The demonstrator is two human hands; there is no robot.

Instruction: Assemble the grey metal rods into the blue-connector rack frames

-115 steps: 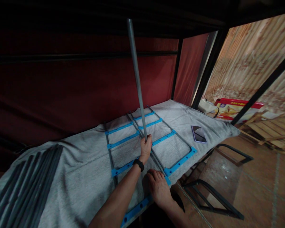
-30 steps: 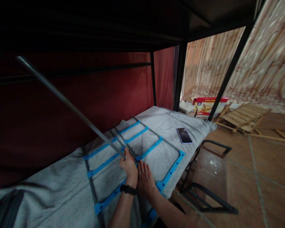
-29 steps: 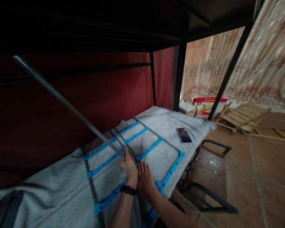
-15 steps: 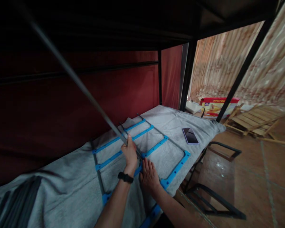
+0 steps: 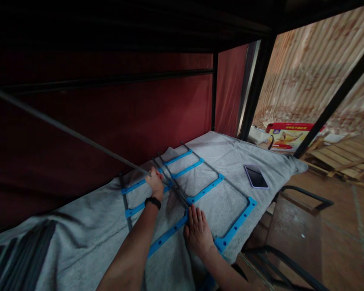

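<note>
Far out to the left of your left grip (image 5: 155, 181), a bundle of dark rods (image 5: 15, 256) is lying on the grey blanket (image 5: 87, 230) at the bed's near-left corner. Your left grip is clenching the lower end of the long grey rod (image 5: 63, 129), and a black wristband (image 5: 152, 202) is sitting just behind it. The rod's long axis is running from that grip up and away to the left, at a shallow slant, with its free end pointing toward the upper left edge of the view, against the dark red wall (image 5: 109, 117).

Directly under and around the left grip, the frame of dark bars and blue connector strips (image 5: 197, 196) is lying flat on the blanket, its long bars heading away from you toward the far right. Two loose dark bars (image 5: 170, 180) are crossing it just to the right of the left grip.

Lower and to the right, your right grip (image 5: 198, 232) is released, palm flat and fingers spread, pressing down on the blanket beside a blue strip (image 5: 166, 236).

Well to the right of that grip, a phone (image 5: 256, 176) is lying face up on the blanket. Beyond the bed's far end, a red box (image 5: 286, 135) is sitting on the floor, and wooden slats (image 5: 342, 155) are lying further right.
</note>
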